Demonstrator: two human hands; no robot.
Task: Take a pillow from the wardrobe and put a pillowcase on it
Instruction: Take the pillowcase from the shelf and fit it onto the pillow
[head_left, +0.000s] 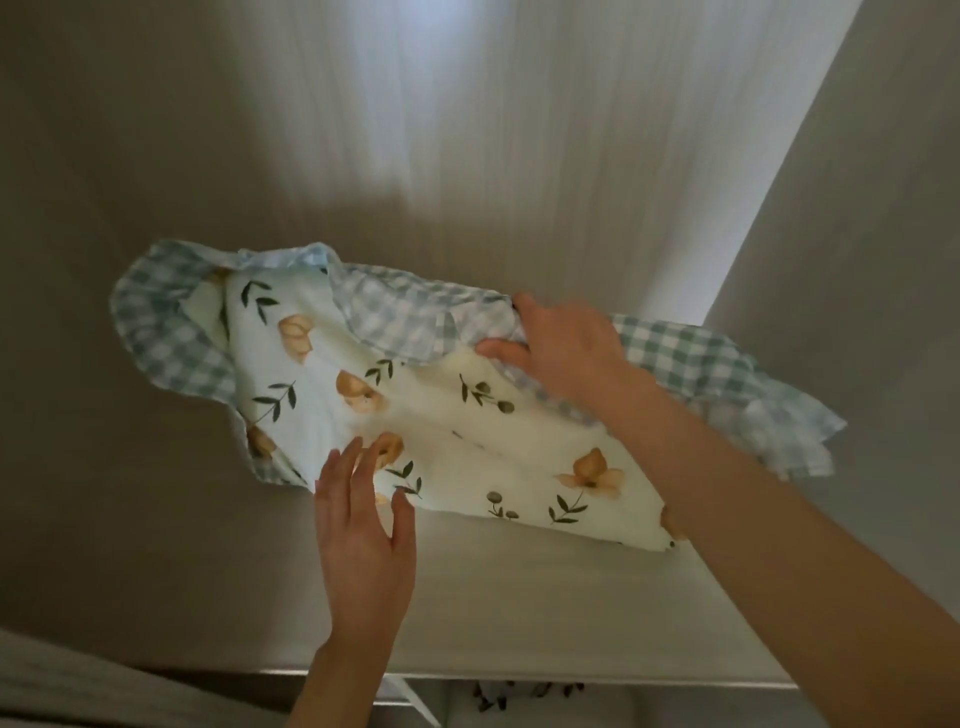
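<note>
A floral cream pillowcase (426, 415) with a green-and-white gingham ruffle lies crumpled on a wardrobe shelf (519, 613), stretching from the left to the right side. My right hand (561, 348) pinches the gingham ruffle at the fabric's far edge, fingers closed on the cloth. With fingers spread, my left hand (363, 525) rests open at the pillowcase's near edge, fingertips touching the floral cloth. No pillow can be made out separately from the fabric.
The wardrobe's pale back wall (467, 130) rises behind the fabric and a side panel (857, 234) closes the right. Below the shelf's front edge, a lower compartment shows more leaf-patterned fabric (519, 693).
</note>
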